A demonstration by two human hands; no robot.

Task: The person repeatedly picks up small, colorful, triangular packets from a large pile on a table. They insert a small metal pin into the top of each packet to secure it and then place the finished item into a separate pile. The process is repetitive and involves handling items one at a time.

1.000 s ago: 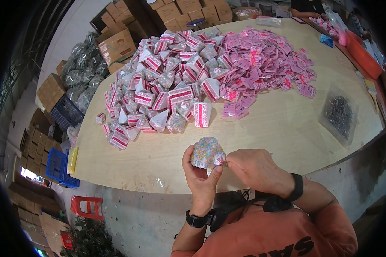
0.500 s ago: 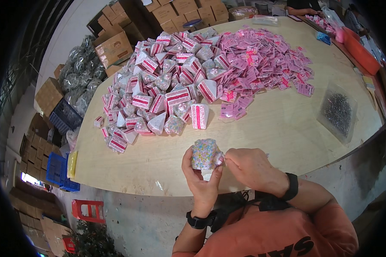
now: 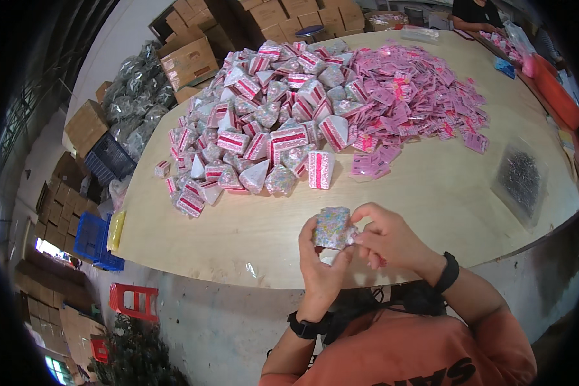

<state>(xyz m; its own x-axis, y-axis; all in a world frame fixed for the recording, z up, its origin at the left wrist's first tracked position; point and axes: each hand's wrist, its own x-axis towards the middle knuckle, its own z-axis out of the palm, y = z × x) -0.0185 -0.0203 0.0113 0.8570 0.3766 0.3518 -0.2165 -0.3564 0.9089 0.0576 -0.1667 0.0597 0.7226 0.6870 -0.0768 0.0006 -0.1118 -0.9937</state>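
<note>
My left hand (image 3: 321,273) is wrapped round a toy cake slice (image 3: 332,225) near the table's front edge. Its pale top, speckled in pastel colours, faces up. Against the slice's right end, my right hand (image 3: 395,243) has thumb and fingers pinched together, with the index finger raised and bent. What lies in that pinch is too small to make out. Beyond my hands a single slice (image 3: 320,170) with pink and white layers stands apart, in front of a large heap of similar slices (image 3: 256,162). Right of the heap spreads a pile of pink cards (image 3: 424,106).
On the right of the table (image 3: 251,235) is a clear shallow box (image 3: 520,183) of small dark metal pieces. A red stool (image 3: 134,301) and blue crates (image 3: 93,238) stand at left. Cartons (image 3: 190,63) are stacked behind. Another person's arm (image 3: 479,26) shows at the far right.
My right hand's fingers have gone from curled to partly spread, index lifted, still at the slice's end. The slice has tilted slightly in my left hand. The whole view has shifted a little.
</note>
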